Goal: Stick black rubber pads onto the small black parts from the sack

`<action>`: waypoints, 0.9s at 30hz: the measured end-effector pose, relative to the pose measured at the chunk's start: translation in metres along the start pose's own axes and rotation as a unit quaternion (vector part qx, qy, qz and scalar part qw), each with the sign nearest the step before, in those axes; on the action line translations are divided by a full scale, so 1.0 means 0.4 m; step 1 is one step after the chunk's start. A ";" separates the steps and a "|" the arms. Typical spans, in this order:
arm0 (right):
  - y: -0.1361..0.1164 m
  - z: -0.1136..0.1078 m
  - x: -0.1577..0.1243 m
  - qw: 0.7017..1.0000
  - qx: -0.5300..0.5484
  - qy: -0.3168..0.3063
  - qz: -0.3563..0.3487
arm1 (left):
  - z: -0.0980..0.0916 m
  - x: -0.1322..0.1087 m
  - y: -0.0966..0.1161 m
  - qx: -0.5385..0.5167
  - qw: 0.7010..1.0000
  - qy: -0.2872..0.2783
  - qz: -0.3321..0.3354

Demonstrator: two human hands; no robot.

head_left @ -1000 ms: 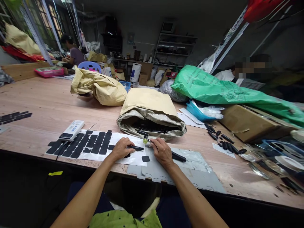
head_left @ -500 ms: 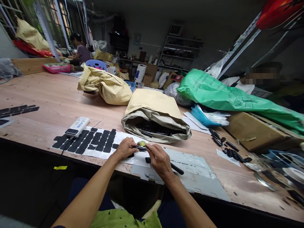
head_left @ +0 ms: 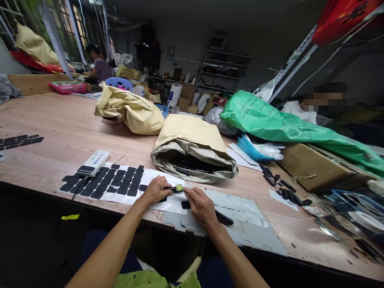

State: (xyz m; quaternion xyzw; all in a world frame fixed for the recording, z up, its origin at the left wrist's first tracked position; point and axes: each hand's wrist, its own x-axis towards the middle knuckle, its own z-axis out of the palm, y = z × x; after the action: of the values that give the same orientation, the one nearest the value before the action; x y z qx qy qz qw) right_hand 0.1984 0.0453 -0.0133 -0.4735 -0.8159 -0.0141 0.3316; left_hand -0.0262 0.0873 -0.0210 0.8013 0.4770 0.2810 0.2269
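My left hand (head_left: 156, 190) is closed on a small dark piece, holding it over the white sheet (head_left: 177, 205). A small yellow-green round part (head_left: 179, 187) shows between my two hands, at the end of the dark piece. My right hand (head_left: 199, 203) pinches something thin beside that round part; its shape is too small to tell. Under and to the right of my right hand lies a long black handle-like piece (head_left: 223, 218) on the grey board (head_left: 246, 216). Rows of black rounded stickers (head_left: 120, 181) lie to the left of my left hand.
An open sack (head_left: 192, 132) of dark pieces stands just beyond my hands. A white device (head_left: 97, 159) with a cable rests on the stickers. Black pieces (head_left: 289, 196), a cardboard box (head_left: 315, 166) and a green bag (head_left: 270, 118) are at right. Two people are farther back.
The view has shifted slightly. The yellow-green round part now sits more in line with the dark piece, and my fingers have moved slightly around it. Both hands keep their hold.
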 end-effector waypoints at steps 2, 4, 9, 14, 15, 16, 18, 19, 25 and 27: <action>0.011 0.000 0.003 1.000 -0.004 0.008 0.006 | 0.000 0.000 0.000 0.005 1.000 -0.003 -0.003; 0.026 -0.005 0.014 0.999 -0.007 0.034 0.014 | 0.000 0.000 0.002 0.001 1.000 -0.005 -0.012; 0.081 -0.019 0.042 0.995 -0.076 0.057 0.018 | -0.005 -0.002 0.009 -0.012 0.999 -0.004 -0.033; 0.144 0.009 0.036 0.993 -0.116 0.031 0.020 | -0.010 -0.004 0.017 -0.008 0.999 -0.015 -0.035; 0.153 0.017 0.032 0.993 -0.112 0.027 0.020 | -0.011 -0.005 0.018 -0.009 0.999 -0.018 -0.037; 0.160 0.024 0.028 0.994 -0.107 0.023 0.021 | -0.011 -0.005 0.018 -0.010 0.999 -0.023 -0.038; 0.167 0.035 0.024 0.995 -0.100 0.016 0.028 | -0.011 -0.005 0.016 -0.008 0.999 -0.032 -0.039; 0.168 0.037 0.023 0.994 -0.098 0.013 0.034 | -0.010 -0.004 0.014 -0.005 0.999 -0.036 -0.038; 0.158 0.038 0.026 0.993 -0.105 -0.001 0.063 | -0.029 -0.017 0.044 -0.059 0.998 -0.015 -0.017; 0.157 0.037 0.026 0.992 -0.108 -0.003 0.066 | -0.047 -0.051 0.090 -0.140 0.990 -0.028 -0.025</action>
State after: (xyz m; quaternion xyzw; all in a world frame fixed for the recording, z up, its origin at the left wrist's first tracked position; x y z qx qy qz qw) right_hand 0.2362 0.0928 -0.0373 -0.5593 -0.7777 -0.0787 0.2761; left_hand -0.0236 0.0550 0.0111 0.7571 0.4465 0.3167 0.3566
